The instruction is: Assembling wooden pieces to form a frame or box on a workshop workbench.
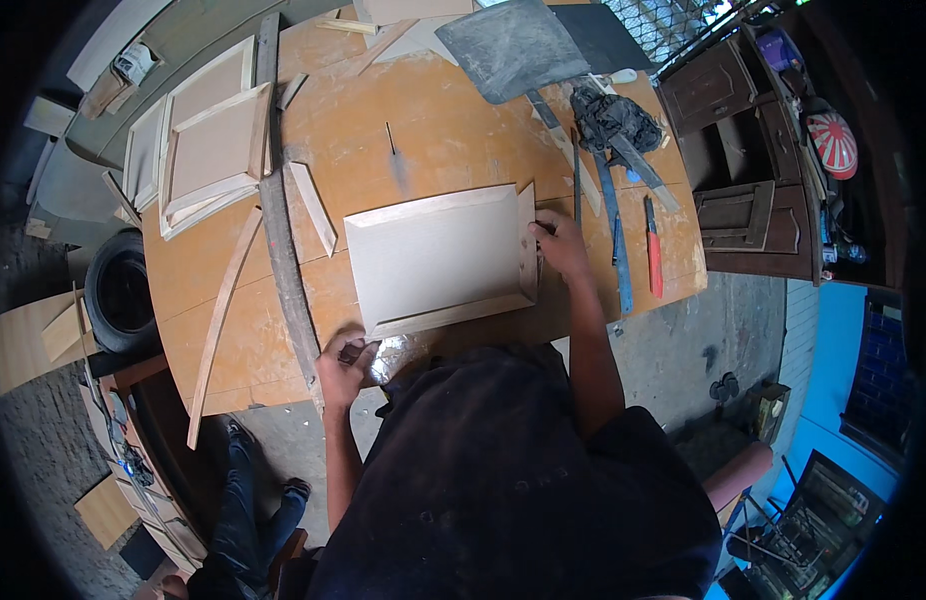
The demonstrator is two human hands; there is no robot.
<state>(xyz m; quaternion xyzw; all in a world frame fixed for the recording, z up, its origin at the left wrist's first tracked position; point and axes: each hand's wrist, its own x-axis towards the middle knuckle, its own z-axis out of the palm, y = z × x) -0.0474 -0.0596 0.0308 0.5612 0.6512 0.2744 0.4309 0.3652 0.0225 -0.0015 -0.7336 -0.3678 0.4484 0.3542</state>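
Observation:
A shallow wooden frame with a pale flat panel [438, 255] lies at the near edge of the table. Wood strips border it on the top, the bottom and the right. My left hand [343, 368] is closed with curled fingers at the frame's near left corner. At the right side, my right hand [560, 243] grips a short wooden strip [528, 225] standing along the frame's end, its upper tip angled past the frame. A shiny clear thing [390, 358], kind unclear, sits beside my left hand.
Similar frames [218, 145] are stacked at the table's far left, beside a long rough bar [285, 255]. Loose wood strips [313, 208] lie around. On the right are a red-handled tool [654, 250], a handsaw [623, 235] and black crumpled material [618, 120]. Another person's legs [248, 500] show lower left.

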